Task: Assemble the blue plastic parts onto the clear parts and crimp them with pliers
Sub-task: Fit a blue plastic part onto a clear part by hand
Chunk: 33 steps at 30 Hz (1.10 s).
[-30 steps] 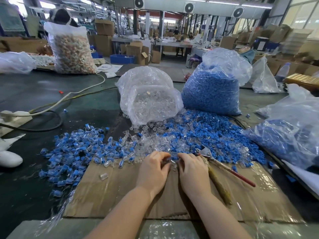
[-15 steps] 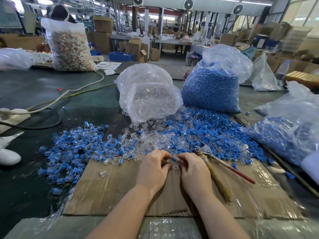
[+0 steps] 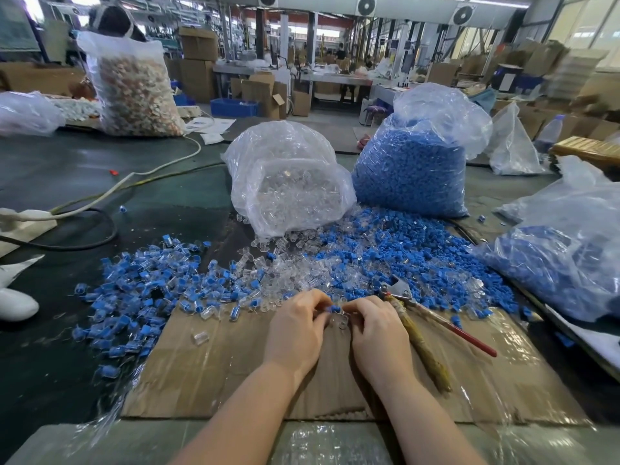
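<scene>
Hands meet over cardboard (image 3: 208, 380): left hand (image 3: 297, 332) and right hand (image 3: 379, 333) pinch blue part (image 3: 333, 309) with clear part (image 3: 340, 321) between fingertips. Parts look tiny, light, stiff, probably slippery; best held by sides. Pliers (image 3: 419, 327) lie just right, untouched.

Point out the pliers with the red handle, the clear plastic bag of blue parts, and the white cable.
pliers with the red handle (image 3: 468, 337): head view, on the red handle.
clear plastic bag of blue parts (image 3: 411, 172): head view, mid bag front.
white cable (image 3: 134, 177): head view, mid-run on table.
</scene>
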Available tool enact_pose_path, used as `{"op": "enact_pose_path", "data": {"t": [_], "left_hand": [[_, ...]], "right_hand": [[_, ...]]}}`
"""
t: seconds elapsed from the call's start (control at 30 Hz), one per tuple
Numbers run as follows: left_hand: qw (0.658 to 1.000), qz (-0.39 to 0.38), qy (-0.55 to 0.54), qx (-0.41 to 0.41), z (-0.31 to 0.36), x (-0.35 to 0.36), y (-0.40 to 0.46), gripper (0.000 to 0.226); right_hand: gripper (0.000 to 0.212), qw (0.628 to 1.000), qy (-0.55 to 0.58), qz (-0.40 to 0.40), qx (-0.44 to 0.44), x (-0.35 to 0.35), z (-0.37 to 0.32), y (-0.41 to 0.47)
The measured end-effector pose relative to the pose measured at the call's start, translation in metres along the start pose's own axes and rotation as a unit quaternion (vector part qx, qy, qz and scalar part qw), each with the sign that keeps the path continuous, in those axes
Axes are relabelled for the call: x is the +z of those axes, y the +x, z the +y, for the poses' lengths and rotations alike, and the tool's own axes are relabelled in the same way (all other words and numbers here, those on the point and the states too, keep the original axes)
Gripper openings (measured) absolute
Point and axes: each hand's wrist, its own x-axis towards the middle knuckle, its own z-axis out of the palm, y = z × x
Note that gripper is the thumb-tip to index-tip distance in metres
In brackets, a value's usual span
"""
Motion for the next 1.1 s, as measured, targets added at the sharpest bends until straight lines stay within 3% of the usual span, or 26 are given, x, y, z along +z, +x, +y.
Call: {"op": "enact_pose_path", "data": {"t": [0.2,0.47,0.57,0.73,0.97,1.1], "left_hand": [[1.0,0.001,-0.013,0.007,0.002,-0.0019,-0.0012,0.023],[1.0,-0.003,-0.027,-0.014,0.0033,-0.0032,-0.001,0.015],[0.999,0.011,-0.032,-0.026,0.003,-0.0033,-0.0005,0.012],[0.998,0.015,-0.05,-0.044,0.0033,-0.0043,-0.0011,0.008],[0.998,0.013,-0.044,-0.042,0.0011,-0.0045,-0.0014,0.013],[0.995,0.012,-0.082,-0.059,0.0014,-0.0047,-0.0017,0.024]], "right_hand": [[0.022,1.0,-0.008,0.0,-0.002,-0.0004,-0.001,-0.0003],[0.018,1.0,0.008,0.021,0.018,0.0031,0.0032,0.001],[0.026,0.999,0.01,0.019,0.036,0.0037,0.005,0.0036],[0.043,0.997,-0.067,-0.032,-0.007,0.0054,0.0043,0.0053],[0.022,1.0,-0.017,0.005,0.008,0.0066,0.0055,0.0038],[0.03,1.0,-0.024,-0.004,0.018,0.0042,0.0046,0.0052]]}}
